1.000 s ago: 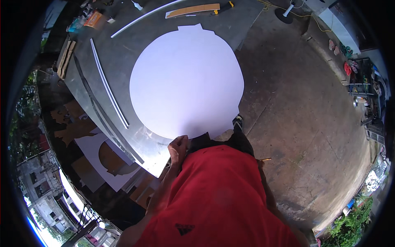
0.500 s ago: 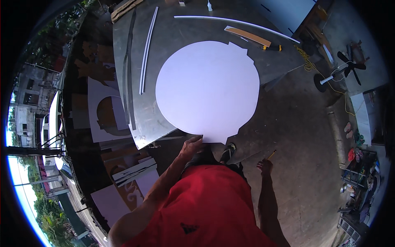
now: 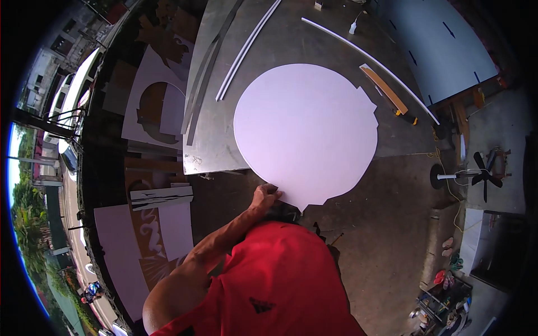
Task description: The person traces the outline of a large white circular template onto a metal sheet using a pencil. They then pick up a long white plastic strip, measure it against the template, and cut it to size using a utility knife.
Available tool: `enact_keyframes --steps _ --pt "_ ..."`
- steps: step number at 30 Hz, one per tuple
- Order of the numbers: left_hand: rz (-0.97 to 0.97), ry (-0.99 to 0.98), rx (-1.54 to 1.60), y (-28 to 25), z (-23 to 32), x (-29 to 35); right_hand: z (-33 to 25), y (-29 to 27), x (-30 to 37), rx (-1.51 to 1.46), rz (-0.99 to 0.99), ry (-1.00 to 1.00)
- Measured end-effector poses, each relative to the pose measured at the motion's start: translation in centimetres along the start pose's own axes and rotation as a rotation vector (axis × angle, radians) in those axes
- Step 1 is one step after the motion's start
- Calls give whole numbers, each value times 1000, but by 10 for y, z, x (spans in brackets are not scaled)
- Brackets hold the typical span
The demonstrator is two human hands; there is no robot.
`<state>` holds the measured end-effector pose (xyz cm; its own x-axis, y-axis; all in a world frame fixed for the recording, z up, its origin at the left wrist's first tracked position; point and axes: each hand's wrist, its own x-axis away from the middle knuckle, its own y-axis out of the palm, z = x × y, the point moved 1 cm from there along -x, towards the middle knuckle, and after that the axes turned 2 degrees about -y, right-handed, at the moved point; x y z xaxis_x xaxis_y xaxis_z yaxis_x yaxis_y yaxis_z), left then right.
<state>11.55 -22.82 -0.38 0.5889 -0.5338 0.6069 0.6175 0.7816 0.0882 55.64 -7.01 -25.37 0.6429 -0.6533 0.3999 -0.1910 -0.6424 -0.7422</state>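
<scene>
A large round white board [image 3: 305,131], with small stepped notches at its right and lower edges, lies on the grey metal-topped table and juts past the table's near edge toward me. My left hand [image 3: 265,197] pinches its near left rim, fingers closed on the edge. My right hand is hidden behind my red shirt. Only the thin tip of a pencil [image 3: 338,239] pokes out beside the shirt's right side.
Long white strips [image 3: 246,50] and a thin curved white strip [image 3: 370,59] lie on the table. Near the board's right side are a brown strip [image 3: 384,89] and a yellow-black cutter [image 3: 406,117]. Cut-out panels [image 3: 148,221] lean at left; a fan [image 3: 448,176] stands at right.
My view has turned, so the table and board appear swung round. The left hand still grips the board's rim. My right hand, seen before with a pencil, has gone behind my body.
</scene>
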Motion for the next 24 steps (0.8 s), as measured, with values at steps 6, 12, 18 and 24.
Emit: enact_keyframes --steps 6,12,18,24 --pt "43 65 -171 -55 13 2 -69 -55 -19 -804 -80 366" --pt "-96 -26 -40 -108 19 -20 -73 -79 -50 -1392 -2 681" --pt "69 -116 -68 -105 47 -26 -101 -114 -54 -1269 132 640" --pt "256 -444 -100 -97 -14 29 -1 -101 -54 -1985 -75 628"
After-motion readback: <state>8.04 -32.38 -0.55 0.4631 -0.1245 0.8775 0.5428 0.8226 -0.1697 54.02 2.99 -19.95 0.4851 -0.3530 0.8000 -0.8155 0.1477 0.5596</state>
